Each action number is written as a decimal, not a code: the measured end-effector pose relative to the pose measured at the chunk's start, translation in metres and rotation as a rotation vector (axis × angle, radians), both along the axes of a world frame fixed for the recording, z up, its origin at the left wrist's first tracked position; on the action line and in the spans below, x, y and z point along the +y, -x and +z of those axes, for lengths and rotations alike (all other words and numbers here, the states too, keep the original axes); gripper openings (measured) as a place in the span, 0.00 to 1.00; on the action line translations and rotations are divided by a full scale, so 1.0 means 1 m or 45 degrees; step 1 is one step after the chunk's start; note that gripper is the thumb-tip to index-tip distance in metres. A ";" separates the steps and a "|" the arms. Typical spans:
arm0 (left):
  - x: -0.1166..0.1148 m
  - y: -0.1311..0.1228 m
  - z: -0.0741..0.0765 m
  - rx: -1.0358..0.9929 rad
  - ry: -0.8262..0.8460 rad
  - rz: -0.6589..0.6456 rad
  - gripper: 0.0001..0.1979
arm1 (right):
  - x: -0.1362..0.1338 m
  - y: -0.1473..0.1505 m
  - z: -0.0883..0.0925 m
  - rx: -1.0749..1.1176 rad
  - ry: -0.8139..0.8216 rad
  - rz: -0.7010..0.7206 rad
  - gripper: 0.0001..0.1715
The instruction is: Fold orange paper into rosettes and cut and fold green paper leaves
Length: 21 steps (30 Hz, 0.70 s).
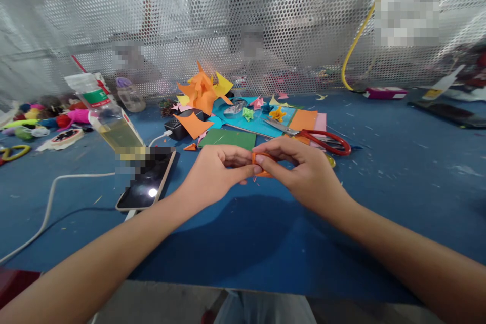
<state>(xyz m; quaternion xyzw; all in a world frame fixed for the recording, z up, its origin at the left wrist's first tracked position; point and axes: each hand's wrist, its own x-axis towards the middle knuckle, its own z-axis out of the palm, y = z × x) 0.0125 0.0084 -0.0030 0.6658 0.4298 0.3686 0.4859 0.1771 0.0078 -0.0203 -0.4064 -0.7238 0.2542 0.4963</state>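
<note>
Both hands meet over the blue table (398, 177) and pinch one small piece of orange paper (262, 164) between them. My left hand (216, 172) grips its left side with thumb and fingers closed. My right hand (304, 169) curls over its right side, fingers pressed together. Most of the paper is hidden by the fingers. Just behind the hands lie a green sheet (228, 138) and red-handled scissors (322, 139).
A phone (148, 179) on a white cable lies at the left, beside a tilted plastic bottle (108, 116). Folded orange and yellow paper shapes (203, 91) and coloured sheets sit behind. A perforated metal screen (243, 20) closes the back; a yellow hose (357, 40) hangs at the right.
</note>
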 end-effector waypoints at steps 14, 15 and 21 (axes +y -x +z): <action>0.001 0.003 0.002 0.114 -0.084 0.048 0.02 | 0.002 -0.003 0.003 -0.116 -0.049 0.121 0.05; 0.002 0.003 0.002 0.136 -0.105 0.046 0.02 | 0.003 -0.003 0.004 -0.127 -0.053 0.127 0.03; 0.000 0.002 -0.001 0.262 -0.301 0.031 0.03 | 0.002 -0.002 0.003 -0.155 -0.043 0.125 0.04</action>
